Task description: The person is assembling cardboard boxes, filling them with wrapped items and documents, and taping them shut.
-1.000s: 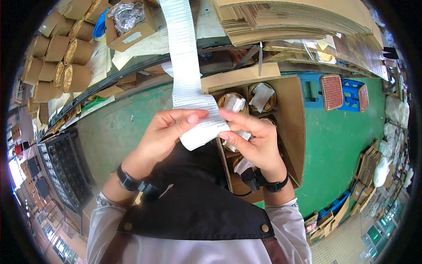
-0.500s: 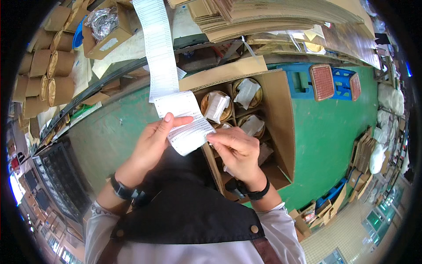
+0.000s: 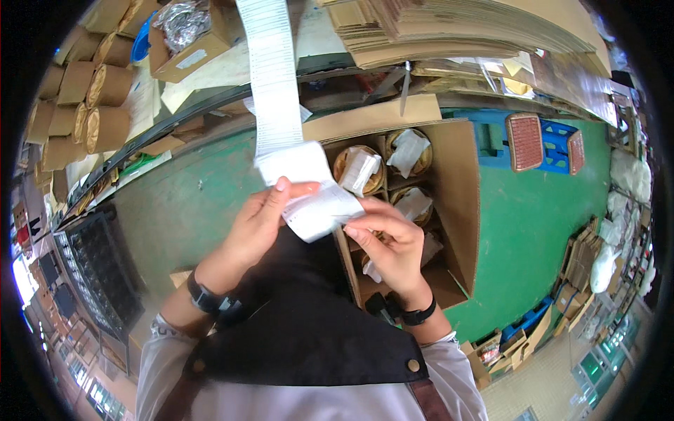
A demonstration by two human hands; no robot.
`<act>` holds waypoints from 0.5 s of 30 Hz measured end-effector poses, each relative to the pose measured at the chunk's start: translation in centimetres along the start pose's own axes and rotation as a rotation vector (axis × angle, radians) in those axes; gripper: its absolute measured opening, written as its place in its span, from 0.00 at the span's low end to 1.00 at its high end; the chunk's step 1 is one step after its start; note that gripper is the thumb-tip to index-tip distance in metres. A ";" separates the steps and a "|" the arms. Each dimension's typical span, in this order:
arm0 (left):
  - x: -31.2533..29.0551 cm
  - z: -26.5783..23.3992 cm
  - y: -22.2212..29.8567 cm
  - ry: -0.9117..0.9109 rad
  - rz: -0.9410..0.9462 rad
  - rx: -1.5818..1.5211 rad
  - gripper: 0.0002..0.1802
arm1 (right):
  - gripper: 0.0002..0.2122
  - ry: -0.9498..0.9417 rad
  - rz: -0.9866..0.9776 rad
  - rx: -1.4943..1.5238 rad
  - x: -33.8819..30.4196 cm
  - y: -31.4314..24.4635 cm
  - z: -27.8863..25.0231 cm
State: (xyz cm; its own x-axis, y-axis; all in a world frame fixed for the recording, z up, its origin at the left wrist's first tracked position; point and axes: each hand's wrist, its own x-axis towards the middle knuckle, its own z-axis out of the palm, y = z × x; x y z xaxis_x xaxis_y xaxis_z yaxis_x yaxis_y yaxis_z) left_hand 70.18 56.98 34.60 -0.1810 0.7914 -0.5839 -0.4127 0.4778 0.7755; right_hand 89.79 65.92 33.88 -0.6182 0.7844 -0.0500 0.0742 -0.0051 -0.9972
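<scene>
A long white strip of printed paper labels (image 3: pixel 277 91) hangs down from the table in front of me, its lower end folded over in my hands. My left hand (image 3: pixel 254 224) holds that folded end, thumb on top. My right hand (image 3: pixel 394 245) is closed in a pinch at its right corner; whether a label is lifting there is blurred. Just beyond and below my hands stands an open cardboard carton (image 3: pixel 453 203) with dividers. Several round containers sit in its compartments, each topped by a white packet (image 3: pixel 409 153).
Flattened cardboard (image 3: pixel 449 28) is stacked on the far table. Brown paper-wrapped rolls (image 3: pixel 109 84) and a box of clear plastic (image 3: pixel 186 42) stand at far left. Blue stools with woven seats (image 3: pixel 524 142) are right of the carton. A black crate (image 3: pixel 98 263) sits at left.
The whole view has shifted, so the carton and table appear farther right. Both hands stay on the label strip, and its lower end has tilted and blurs with motion.
</scene>
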 end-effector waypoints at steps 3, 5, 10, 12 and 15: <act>0.0 -1.5 -0.7 0.194 -0.005 -0.062 0.30 | 0.04 0.116 0.345 0.240 3.1 1.6 -3.8; 0.3 -2.0 -1.1 0.180 0.077 -0.140 0.27 | 0.06 0.101 0.395 -0.235 6.0 8.2 -9.4; -0.4 -2.7 -1.2 0.178 0.115 -0.068 0.18 | 0.24 0.336 0.189 -0.716 7.7 18.7 -10.9; -0.4 -2.9 -1.4 0.193 0.185 0.009 0.20 | 0.28 0.377 0.170 -0.744 7.0 18.5 -8.6; -0.8 -2.1 -1.3 0.155 0.197 -0.196 0.27 | 0.33 0.361 0.103 -0.952 5.6 18.6 -8.7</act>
State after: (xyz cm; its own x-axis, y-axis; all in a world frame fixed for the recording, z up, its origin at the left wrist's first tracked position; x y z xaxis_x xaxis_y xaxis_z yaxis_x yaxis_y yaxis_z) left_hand 68.99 54.93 33.61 -0.4017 0.7869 -0.4684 -0.5174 0.2270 0.8251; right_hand 94.51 75.61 15.56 -0.3129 0.9488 0.0431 0.8017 0.2882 -0.5237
